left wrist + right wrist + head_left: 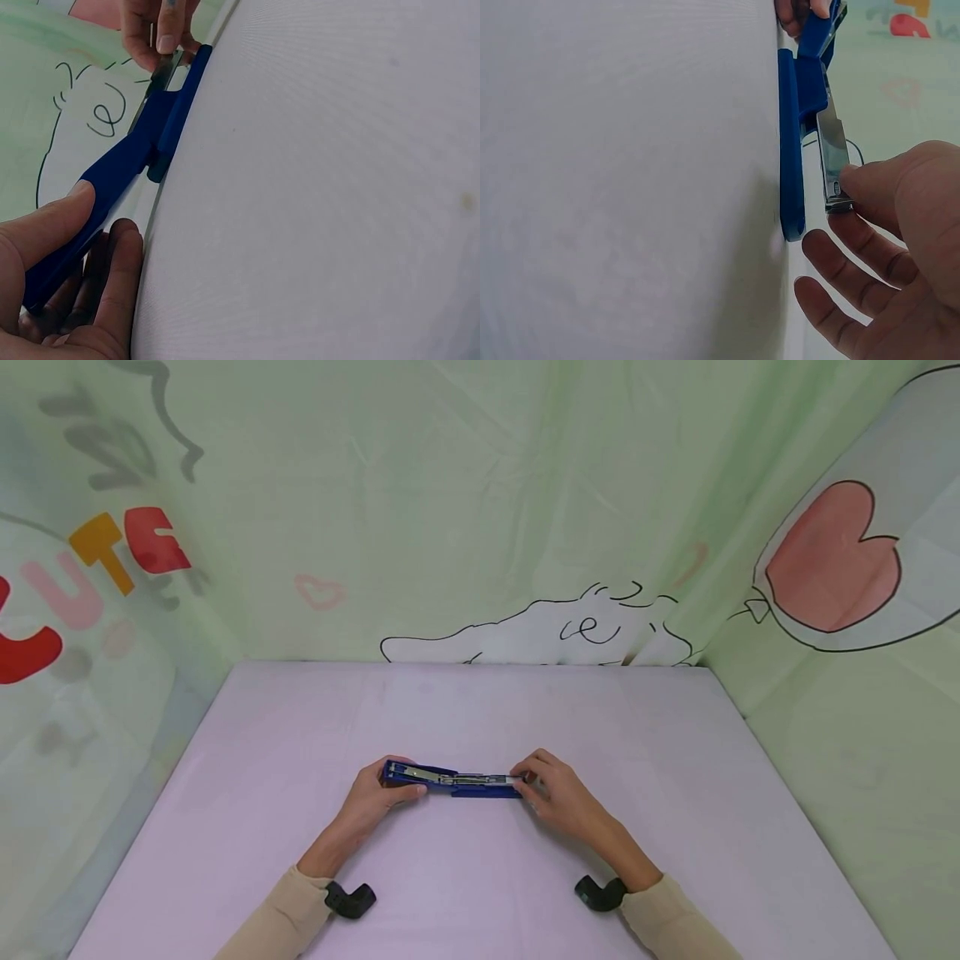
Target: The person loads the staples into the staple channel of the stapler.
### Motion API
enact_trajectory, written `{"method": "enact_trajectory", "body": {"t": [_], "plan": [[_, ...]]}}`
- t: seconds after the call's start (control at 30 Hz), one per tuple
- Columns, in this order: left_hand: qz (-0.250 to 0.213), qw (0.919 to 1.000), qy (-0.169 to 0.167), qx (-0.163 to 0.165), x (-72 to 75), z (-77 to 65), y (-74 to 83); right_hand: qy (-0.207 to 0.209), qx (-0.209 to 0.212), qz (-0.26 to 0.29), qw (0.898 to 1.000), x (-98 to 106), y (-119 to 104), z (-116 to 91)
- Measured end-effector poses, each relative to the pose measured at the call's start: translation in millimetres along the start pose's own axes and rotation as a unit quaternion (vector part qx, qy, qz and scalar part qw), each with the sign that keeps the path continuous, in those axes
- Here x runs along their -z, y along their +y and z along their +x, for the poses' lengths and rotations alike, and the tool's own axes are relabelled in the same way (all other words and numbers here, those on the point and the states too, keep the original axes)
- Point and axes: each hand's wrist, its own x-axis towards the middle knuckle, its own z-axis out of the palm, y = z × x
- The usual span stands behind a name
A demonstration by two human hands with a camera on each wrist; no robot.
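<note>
Blue stapler found opened, held at both ends

Stapler (487,792) is at mid-table (480,877), its top cover (112,174) folded back toward the left. Left hand (372,791) is curled round the top cover, thumb along its side. Right hand (562,791) pinches the end of the metal staple magazine (832,146) between thumb and forefinger; other fingers loosely bent.
</note>
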Motion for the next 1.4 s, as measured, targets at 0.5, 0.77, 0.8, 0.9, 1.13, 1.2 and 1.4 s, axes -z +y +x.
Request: {"method": "enact_trajectory", "body": {"t": [0.5, 0.77, 0.8, 0.9, 1.13, 1.2, 1.4], "plan": [[-0.003, 1.0, -0.003, 0.002, 0.4, -0.1, -0.9, 0.005, -0.003, 0.015, 1.0, 0, 2, -2], [-0.003, 1.0, -0.003, 0.004, 0.3, 1.4, -2.2, -0.012, -0.018, 0.018, 1.0, -1, 8, -2], [-0.003, 1.0, -0.003, 0.005, 0.4, 1.6, -2.3, -0.013, -0.02, 0.019, 1.0, -1, 9, -2], [-0.004, 1.0, -0.003, 0.005, 0.5, 2.1, -2.4, -0.013, -0.022, 0.024, 0.999, -1, 11, -1], [-0.005, 1.0, -0.007, 0.0, -0.4, 2.0, -2.6, -0.013, -0.035, 0.026, 0.999, -1, 12, -1], [-0.005, 1.0, -0.007, -0.002, -0.7, 1.6, -2.6, -0.013, -0.042, 0.027, 0.999, -1, 13, -1], [-0.01, 0.9998, -0.014, -0.007, -0.4, 0.1, -0.9, -0.009, -0.046, 0.04, 0.998, -2, 15, -1]]}}
